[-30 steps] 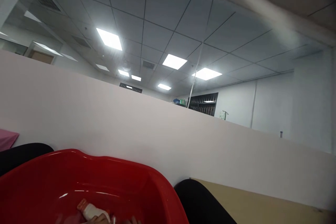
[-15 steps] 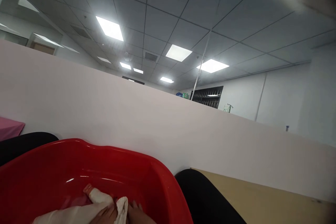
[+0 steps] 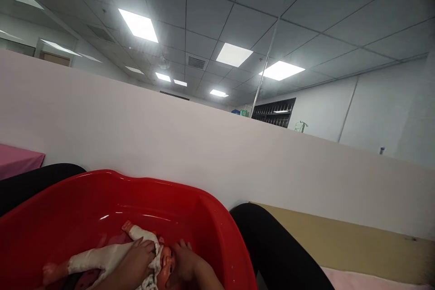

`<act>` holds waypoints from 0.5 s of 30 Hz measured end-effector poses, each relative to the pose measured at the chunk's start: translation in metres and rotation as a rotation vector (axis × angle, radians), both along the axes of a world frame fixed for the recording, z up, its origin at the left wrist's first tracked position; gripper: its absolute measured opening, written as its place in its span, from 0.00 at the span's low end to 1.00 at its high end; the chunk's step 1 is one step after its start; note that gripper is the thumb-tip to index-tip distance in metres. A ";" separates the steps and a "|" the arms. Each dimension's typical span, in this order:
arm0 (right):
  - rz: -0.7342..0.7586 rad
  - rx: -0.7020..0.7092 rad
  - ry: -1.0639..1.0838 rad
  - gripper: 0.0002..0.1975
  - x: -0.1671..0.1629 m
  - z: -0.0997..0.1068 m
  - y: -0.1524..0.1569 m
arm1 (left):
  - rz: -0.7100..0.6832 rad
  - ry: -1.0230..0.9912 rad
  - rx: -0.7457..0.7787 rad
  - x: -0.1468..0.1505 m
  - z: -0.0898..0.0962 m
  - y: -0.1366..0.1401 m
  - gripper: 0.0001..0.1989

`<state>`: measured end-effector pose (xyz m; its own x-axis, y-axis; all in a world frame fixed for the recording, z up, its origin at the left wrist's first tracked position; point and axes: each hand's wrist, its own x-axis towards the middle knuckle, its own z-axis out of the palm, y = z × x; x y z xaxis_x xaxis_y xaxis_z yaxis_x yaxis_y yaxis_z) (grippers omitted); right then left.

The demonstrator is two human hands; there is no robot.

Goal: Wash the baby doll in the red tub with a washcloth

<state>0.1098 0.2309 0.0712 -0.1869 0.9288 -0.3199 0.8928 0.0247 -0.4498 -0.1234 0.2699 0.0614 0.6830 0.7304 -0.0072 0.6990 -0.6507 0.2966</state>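
White-clothed doll (image 3: pixel 112 256) lies on its back in red tub (image 3: pixel 84 204)

A white partition wall (image 3: pixel 217 154) stands under lit ceiling panels (image 3: pixel 137 25).

Baby doll (image 3: pixel 136 258) in red tub (image 3: pixel 84 199).
Doll lies horizontal, white-clothed, head toward the right, arm raised.

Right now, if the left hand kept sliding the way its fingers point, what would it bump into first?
Probably the doll: the left hand already rests on its white cloth body, fingers toward the doll's raised arm. Past that comes the red tub's wall.
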 end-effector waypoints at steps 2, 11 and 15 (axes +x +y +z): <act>-0.047 -0.031 0.004 0.66 -0.002 0.007 -0.004 | 0.020 0.005 0.019 -0.004 0.007 0.000 0.28; 0.003 -0.028 0.039 0.69 0.001 0.007 0.000 | 0.035 -0.375 -0.101 -0.008 -0.005 0.007 0.37; 0.084 -0.011 0.092 0.72 0.002 0.001 0.002 | -0.040 -0.219 -0.196 0.007 -0.018 0.001 0.56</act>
<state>0.1119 0.2330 0.0726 -0.2927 0.9054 -0.3076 0.8430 0.0925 -0.5300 -0.1160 0.2705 0.0432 0.7120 0.7021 0.0051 0.5798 -0.5920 0.5599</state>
